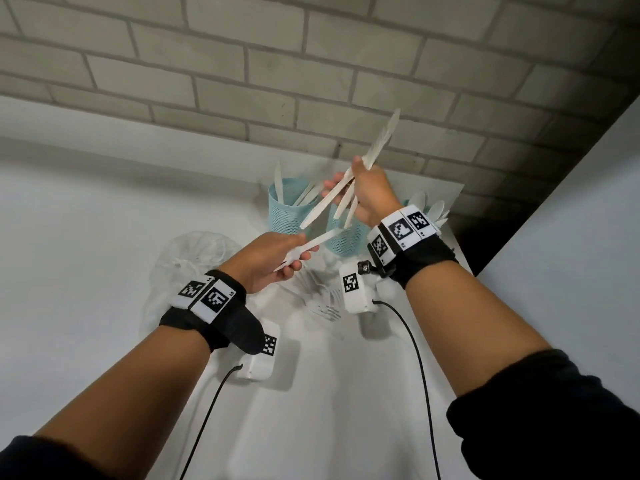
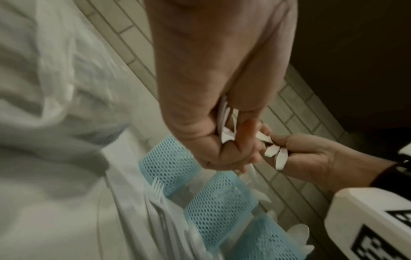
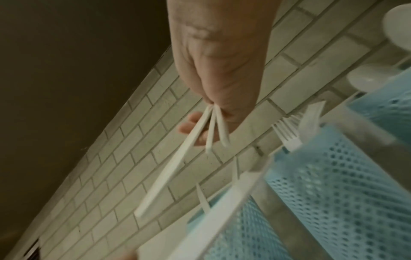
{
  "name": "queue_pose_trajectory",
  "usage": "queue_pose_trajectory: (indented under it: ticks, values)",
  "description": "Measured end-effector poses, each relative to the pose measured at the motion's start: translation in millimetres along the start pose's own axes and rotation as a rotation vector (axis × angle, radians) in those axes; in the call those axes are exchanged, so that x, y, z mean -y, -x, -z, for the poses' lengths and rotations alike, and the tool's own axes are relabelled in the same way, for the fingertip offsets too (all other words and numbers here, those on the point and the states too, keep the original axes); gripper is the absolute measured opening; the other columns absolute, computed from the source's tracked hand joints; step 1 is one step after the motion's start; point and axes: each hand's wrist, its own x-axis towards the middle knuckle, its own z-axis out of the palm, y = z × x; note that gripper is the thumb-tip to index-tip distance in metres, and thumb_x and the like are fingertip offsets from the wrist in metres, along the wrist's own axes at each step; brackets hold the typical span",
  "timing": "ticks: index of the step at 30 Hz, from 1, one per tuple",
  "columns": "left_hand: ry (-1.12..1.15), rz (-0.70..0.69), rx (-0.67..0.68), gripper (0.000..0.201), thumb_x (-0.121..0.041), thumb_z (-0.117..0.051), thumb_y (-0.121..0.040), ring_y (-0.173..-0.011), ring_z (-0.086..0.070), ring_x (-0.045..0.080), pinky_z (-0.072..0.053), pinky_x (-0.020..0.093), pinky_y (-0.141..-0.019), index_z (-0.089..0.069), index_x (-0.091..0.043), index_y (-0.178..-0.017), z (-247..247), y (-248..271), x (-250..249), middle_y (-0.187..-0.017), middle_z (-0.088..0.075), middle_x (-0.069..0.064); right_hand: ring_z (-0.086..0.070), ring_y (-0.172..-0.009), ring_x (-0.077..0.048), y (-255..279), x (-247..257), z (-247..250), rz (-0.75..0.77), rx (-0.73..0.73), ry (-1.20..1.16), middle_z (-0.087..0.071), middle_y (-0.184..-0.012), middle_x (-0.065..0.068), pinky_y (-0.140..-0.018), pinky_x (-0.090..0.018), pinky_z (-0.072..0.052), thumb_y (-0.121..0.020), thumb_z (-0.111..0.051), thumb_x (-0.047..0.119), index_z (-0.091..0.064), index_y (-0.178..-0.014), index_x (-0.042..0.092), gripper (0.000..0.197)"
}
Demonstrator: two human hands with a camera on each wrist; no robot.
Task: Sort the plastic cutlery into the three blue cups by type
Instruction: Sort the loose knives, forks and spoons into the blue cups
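Note:
My right hand (image 1: 362, 183) is raised over the cups and grips a bunch of white plastic knives (image 1: 381, 140), blades pointing up and handles (image 3: 211, 130) fanning down. Lower left, my left hand (image 1: 291, 259) pinches one white utensil (image 1: 311, 244); I cannot tell its type. The left blue mesh cup (image 1: 287, 216) holds knives. The middle cup (image 1: 349, 237) holds a fork (image 3: 286, 133). The third cup (image 2: 266, 244) is mostly hidden behind my right wrist in the head view, with spoons (image 1: 433, 207) sticking out. Loose forks (image 1: 322, 301) lie on the white table.
A crumpled clear plastic bag (image 1: 194, 261) lies left of the cups. A grey brick wall (image 1: 311, 64) rises right behind them, and a white panel (image 1: 571, 237) closes off the right side. Black cables (image 1: 420, 375) trail from both wrist units.

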Motion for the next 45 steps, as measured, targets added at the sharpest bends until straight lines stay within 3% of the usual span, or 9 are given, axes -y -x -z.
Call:
queue_pose_trajectory:
  ticks: [4,12,19,28,31,33,36,40,45]
  values:
    - [0.0,-0.026,-0.07,0.023,-0.015,-0.047,-0.095,-0.056,-0.044,0.008,-0.036,0.012,-0.042,-0.066,-0.003,-0.102,18.5,4.5,-2.1,-0.073,-0.054,0.0,-0.036,-0.039,-0.007,-26.3,11.7,-16.7,0.176,-0.054,0.015,-0.036,-0.061,-0.002,-0.038,-0.02,-0.036,-0.099,-0.044,0.019,-0.042,-0.088,0.016,0.012]
    - [-0.024,-0.007,-0.165,0.021,-0.003,-0.05,-0.09,-0.061,-0.049,0.011,-0.043,0.011,-0.047,-0.064,0.002,-0.106,34.0,3.0,2.0,-0.082,-0.057,0.004,-0.038,-0.038,-0.006,-58.8,-10.3,-54.5,0.37,-0.131,-0.003,-0.037,-0.053,-0.001,-0.044,-0.019,-0.035,-0.099,-0.045,0.023,-0.041,-0.065,0.015,0.035]
    - [0.018,0.051,-0.153,0.023,-0.006,-0.044,-0.094,-0.061,-0.051,0.012,-0.046,0.014,-0.047,-0.065,0.0,-0.097,38.0,1.4,5.0,-0.081,-0.055,0.005,-0.062,-0.07,-0.012,-68.8,-48.8,-53.7,0.286,0.002,0.362,-0.058,-0.071,0.002,-0.074,-0.028,-0.049,-0.092,-0.057,0.025,-0.052,-0.082,0.015,0.015]
    - [-0.023,0.062,-0.062,0.02,-0.007,-0.045,-0.095,-0.068,-0.057,0.013,-0.049,0.016,-0.053,-0.065,-0.008,-0.099,37.2,4.1,5.9,-0.086,-0.061,0.005,-0.057,-0.094,-0.014,-65.1,-35.7,-39.4,0.372,0.05,0.534,-0.061,-0.093,0.0,-0.094,-0.029,-0.046,-0.084,-0.063,0.001,-0.055,-0.096,0.011,0.017]
    - [-0.06,-0.007,-0.092,0.02,-0.005,-0.053,-0.093,-0.07,-0.064,0.011,-0.053,0.013,-0.057,-0.06,-0.01,-0.11,32.2,2.8,4.9,-0.091,-0.066,0.008,-0.056,-0.092,-0.01,-39.8,-24.5,-37.6,0.595,-0.022,0.564,-0.061,-0.092,0.004,-0.083,-0.016,-0.044,-0.085,-0.06,0.004,-0.06,-0.094,0.009,0.01]
    - [-0.032,-0.055,-0.106,0.024,-0.003,-0.058,-0.089,-0.066,-0.068,0.01,-0.054,0.013,-0.057,-0.055,-0.008,-0.112,24.5,0.6,3.4,-0.092,-0.067,0.011,-0.058,-0.073,-0.009,-15.9,-21.9,-35.7,0.621,0.07,0.592,-0.062,-0.074,0.006,-0.072,-0.021,-0.047,-0.087,-0.059,0.009,-0.06,-0.08,0.015,0.009]
    - [0.016,-0.119,-0.105,0.024,0.001,-0.064,-0.084,-0.059,-0.069,0.008,-0.054,0.013,-0.056,-0.055,-0.001,-0.105,9.6,-2.7,1.6,-0.091,-0.067,0.017,-0.059,-0.059,-0.013,11.0,-31.0,-22.8,0.579,0.245,0.724,-0.064,-0.06,-0.002,-0.065,-0.027,-0.05,-0.089,-0.059,0.014,-0.061,-0.07,0.015,0.019]
    - [0.047,-0.208,-0.098,0.008,0.003,-0.063,-0.084,-0.06,-0.069,0.008,-0.055,0.014,-0.061,-0.059,-0.002,-0.09,-10.0,-7.6,1.2,-0.086,-0.065,0.012,-0.058,-0.065,-0.02,27.7,-41.7,6.0,0.473,0.346,1.053,-0.066,-0.071,-0.013,-0.067,-0.03,-0.046,-0.092,-0.055,0.018,-0.065,-0.078,-0.002,0.026]
    - [0.164,-0.294,-0.192,0.013,0.004,-0.056,-0.089,-0.064,-0.067,0.014,-0.057,0.016,-0.065,-0.055,0.0,-0.102,-25.4,-16.9,1.4,-0.089,-0.061,0.014,-0.065,-0.077,-0.013,41.6,-32.7,45.1,-0.067,0.477,1.052,-0.067,-0.086,-0.004,-0.079,-0.027,-0.049,-0.1,-0.037,0.034,-0.064,-0.1,0.007,0.038]
